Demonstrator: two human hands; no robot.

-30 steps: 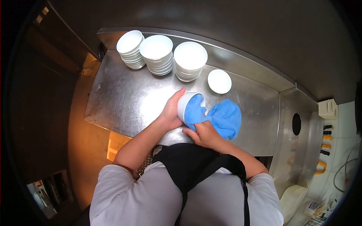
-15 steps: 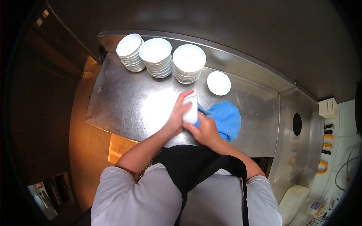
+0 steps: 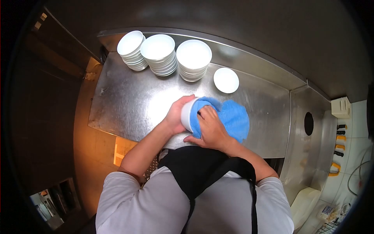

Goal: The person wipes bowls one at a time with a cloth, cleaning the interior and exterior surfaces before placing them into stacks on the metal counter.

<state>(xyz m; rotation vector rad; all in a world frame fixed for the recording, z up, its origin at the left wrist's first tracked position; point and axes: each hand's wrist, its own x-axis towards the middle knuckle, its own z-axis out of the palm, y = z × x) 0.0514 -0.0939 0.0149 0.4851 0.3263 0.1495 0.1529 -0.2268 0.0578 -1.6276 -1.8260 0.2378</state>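
Note:
A white bowl (image 3: 187, 115), tipped on its side with its mouth to the right, rests in my left hand (image 3: 176, 115), whose fingers wrap round its outside. My right hand (image 3: 212, 126) presses a blue cloth (image 3: 235, 119) into the bowl, fingers bent over the fabric. The loose part of the cloth spreads to the right above the steel counter. Beyond my hands a single white bowl (image 3: 226, 80) stands upright. To its left is a tall stack of white bowls (image 3: 194, 56), beside a second stack (image 3: 158, 48) and a third, leaning stack (image 3: 131, 45).
The steel counter (image 3: 257, 132) has a raised back edge (image 3: 249, 74). At right, a lower steel section holds a dark round hole (image 3: 308, 123). Knives with black and yellow handles (image 3: 340, 142) hang on the tiled wall, below a white box (image 3: 341, 107).
The bowl has turned so its mouth faces right. My right hand has pushed the blue cloth inside it, and my left hand has shifted slightly left around the outside.

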